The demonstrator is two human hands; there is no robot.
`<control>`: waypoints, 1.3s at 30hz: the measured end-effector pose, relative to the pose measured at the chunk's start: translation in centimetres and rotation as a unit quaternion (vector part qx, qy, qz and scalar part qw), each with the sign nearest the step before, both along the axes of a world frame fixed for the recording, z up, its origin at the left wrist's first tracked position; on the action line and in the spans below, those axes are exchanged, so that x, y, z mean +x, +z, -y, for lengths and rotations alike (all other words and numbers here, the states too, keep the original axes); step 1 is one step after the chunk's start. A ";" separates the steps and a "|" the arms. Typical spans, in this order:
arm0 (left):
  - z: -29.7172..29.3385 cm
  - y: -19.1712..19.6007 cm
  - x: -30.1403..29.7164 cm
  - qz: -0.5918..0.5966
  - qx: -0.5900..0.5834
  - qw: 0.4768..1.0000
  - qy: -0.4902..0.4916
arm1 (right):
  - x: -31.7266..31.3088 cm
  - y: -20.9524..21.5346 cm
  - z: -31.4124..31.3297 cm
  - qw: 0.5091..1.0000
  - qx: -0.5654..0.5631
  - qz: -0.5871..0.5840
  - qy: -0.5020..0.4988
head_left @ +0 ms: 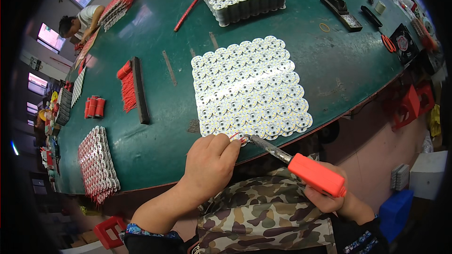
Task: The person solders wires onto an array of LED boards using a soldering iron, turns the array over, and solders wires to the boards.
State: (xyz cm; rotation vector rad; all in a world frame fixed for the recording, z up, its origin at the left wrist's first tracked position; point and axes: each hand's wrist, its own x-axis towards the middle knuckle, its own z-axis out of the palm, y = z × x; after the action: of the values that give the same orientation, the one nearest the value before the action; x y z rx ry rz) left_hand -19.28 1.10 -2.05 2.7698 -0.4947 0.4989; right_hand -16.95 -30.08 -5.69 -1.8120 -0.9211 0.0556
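A white LED circuit panel point(247, 87), made of rows of joined round boards, lies flat on the green table. At its near edge my left hand point(209, 160) pinches a thin red wire point(233, 136) against the boards; the fingertips partly hide it. My right hand point(325, 201) is wrapped round the red handle of a soldering iron point(315, 175). The iron's metal tip reaches the panel's near edge, right beside the left fingertips. Whether the tip touches solder is too small to tell.
A tall stack of panels point(242, 1) stands at the back. Left are a dark bar point(140, 91), red wire bundles point(94, 107) and panels with red wires attached point(98, 162). Orange-handled scissors point(388, 43) lie right. Another person point(84, 23) bends over the table's far left.
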 end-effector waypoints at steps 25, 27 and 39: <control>0.0 0.0 0.0 -0.004 0.000 1.000 0.001 | -1.2 3.4 1.0 0.988 -0.055 -0.099 -0.104; 0.0 0.1 -0.1 -0.007 0.002 1.000 0.004 | -1.1 3.2 1.2 0.982 -0.042 -0.147 -0.106; 1.0 1.2 1.7 0.023 -0.001 1.000 -0.008 | -0.7 1.9 1.3 0.983 -0.019 -0.144 -0.115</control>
State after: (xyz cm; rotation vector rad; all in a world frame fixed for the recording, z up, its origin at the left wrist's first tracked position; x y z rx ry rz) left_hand -17.53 0.07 -0.84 2.7557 -0.5264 0.5607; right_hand -17.62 -31.41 -3.78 -1.8753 -0.5063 0.1856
